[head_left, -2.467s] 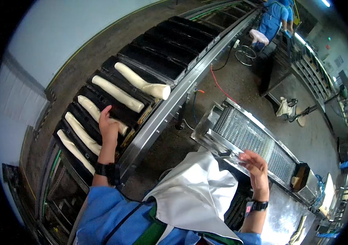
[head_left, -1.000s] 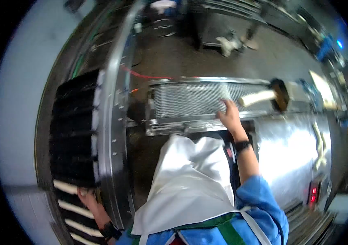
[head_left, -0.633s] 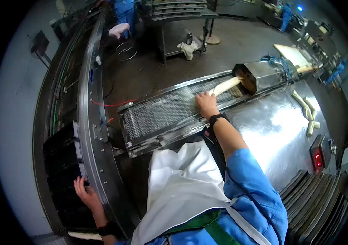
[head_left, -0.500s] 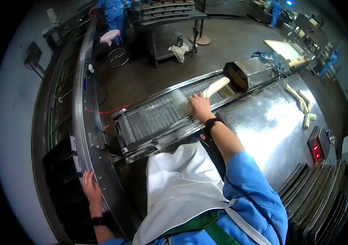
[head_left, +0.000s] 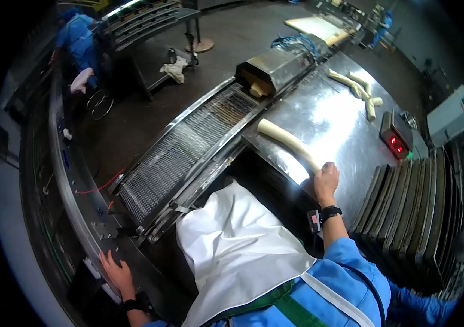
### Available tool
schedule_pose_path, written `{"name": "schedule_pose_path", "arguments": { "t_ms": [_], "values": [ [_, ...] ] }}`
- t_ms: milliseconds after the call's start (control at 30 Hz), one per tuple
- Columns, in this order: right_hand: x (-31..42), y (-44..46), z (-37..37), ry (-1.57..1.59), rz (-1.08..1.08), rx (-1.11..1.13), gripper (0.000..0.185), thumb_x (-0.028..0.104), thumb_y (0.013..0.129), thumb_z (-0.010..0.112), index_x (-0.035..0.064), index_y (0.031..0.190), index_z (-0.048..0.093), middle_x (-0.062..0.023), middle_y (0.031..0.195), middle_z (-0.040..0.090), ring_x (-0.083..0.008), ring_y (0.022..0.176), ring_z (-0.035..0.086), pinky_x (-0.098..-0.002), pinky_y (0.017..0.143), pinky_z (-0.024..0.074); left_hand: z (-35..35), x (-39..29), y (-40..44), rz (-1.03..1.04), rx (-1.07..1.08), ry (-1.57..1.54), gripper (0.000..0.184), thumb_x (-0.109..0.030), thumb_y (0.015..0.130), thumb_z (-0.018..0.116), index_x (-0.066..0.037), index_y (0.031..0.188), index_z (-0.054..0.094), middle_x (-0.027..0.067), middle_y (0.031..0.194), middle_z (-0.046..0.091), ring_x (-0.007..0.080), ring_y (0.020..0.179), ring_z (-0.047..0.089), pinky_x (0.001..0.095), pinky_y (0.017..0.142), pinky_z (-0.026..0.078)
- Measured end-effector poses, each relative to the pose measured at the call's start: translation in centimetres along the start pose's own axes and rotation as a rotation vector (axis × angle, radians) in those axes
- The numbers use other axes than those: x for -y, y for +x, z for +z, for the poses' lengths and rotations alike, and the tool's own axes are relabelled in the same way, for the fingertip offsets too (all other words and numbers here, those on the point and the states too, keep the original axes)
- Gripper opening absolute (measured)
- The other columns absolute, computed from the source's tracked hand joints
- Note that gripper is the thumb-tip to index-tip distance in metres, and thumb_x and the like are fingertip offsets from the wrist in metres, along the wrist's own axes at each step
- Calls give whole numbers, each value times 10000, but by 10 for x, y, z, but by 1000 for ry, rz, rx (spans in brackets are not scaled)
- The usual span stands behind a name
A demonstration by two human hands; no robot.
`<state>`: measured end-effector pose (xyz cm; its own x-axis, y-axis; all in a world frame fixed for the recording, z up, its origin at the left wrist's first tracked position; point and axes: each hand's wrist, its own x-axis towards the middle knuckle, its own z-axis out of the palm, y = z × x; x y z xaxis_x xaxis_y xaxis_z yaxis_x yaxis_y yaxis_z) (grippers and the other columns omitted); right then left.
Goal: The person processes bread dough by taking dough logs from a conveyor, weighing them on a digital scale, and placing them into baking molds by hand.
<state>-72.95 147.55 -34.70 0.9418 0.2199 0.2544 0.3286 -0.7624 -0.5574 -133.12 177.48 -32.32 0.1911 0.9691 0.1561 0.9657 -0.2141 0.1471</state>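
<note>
In the head view my right hand is closed around the near end of a long, pale dough roll. The roll slants across the left side of the shiny metal table, its far end near the table's left edge. At the lower left, my left hand lies on the metal rail of a long conveyor, fingers spread and holding nothing. Several more dough pieces lie in a pile towards the table's far right. The end of another dough piece shows at the mouth of the metal hood.
A mesh belt conveyor runs from under the metal hood towards me. On the right stand a scale with a red display and a row of upright trays. A co-worker in blue stands at the far left beside a rack table.
My right hand has moved from the mesh belt to the metal table, bringing the dough roll along. Another dough end now shows under the hood. The view has turned right.
</note>
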Motion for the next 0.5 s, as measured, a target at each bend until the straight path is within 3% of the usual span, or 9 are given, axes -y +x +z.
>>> {"name": "schedule_pose_path", "arguments": {
  "t_ms": [33, 67, 133, 200, 300, 433, 500],
  "values": [
    [-2, -5, -3, -351, -144, -138, 360, 57, 733, 575, -1, 1089, 571, -166, 1072, 582, -307, 1072, 509, -463, 994, 350, 4, 4, 1, 8, -5, 56, 500, -5, 755, 570, 25, 1247, 485, 179, 1457, 325, 360, 1369, 270, 415, 1124, 259],
    [-1, -8, -2, -359, -125, -149, 360, 57, 733, 575, -1, 1089, 571, -166, 1072, 582, -307, 1072, 509, -463, 994, 350, 5, 5, 2, 31, -3, 49, 500, -5, 755, 570, 25, 1247, 485, 179, 1457, 325, 360, 1369, 270, 415, 1124, 259],
    [4, -15, 9, -365, -423, -29, 513, 40, 755, 541, 11, 1264, 486, -197, 1317, 459, -349, 1272, 380, -533, 1091, 214, 6, 7, 2, 10, 20, 29, 487, -6, 756, 568, 28, 1236, 492, 174, 1459, 322, 356, 1367, 273, 419, 1124, 260],
    [12, -19, 35, -388, -547, -49, 604, 39, 782, 499, 15, 1373, 376, -218, 1456, 303, -375, 1367, 268, -539, 1129, 140, 11, 12, 1, 14, 22, 62, 473, -6, 755, 562, 31, 1222, 502, 176, 1461, 318, 353, 1370, 267, 434, 1125, 258],
    [29, -7, 45, -345, -519, 111, 602, 72, 814, 463, 23, 1402, 345, -225, 1491, 248, -380, 1401, 199, -545, 1136, 106, 9, 9, 2, -14, 25, 75, 448, -23, 761, 541, 35, 1204, 514, 179, 1459, 318, 349, 1380, 243, 454, 1127, 253],
    [39, 17, 63, -414, -459, 40, 655, 193, 819, 492, 17, 1425, 316, -233, 1507, 204, -374, 1415, 156, -504, 1148, 113, 6, 10, 3, 17, 68, 158, 426, -27, 800, 493, 29, 1222, 512, 170, 1468, 303, 320, 1395, 217, 474, 1125, 276],
    [45, 25, 79, -411, -349, 19, 635, 251, 853, 443, -31, 1407, 316, -251, 1505, 193, -380, 1410, 161, -505, 1141, 139, 9, 10, 3, 3, 67, 154, 425, -27, 797, 500, 30, 1217, 515, 171, 1465, 307, 319, 1394, 217, 475, 1126, 276]
  ]
}}
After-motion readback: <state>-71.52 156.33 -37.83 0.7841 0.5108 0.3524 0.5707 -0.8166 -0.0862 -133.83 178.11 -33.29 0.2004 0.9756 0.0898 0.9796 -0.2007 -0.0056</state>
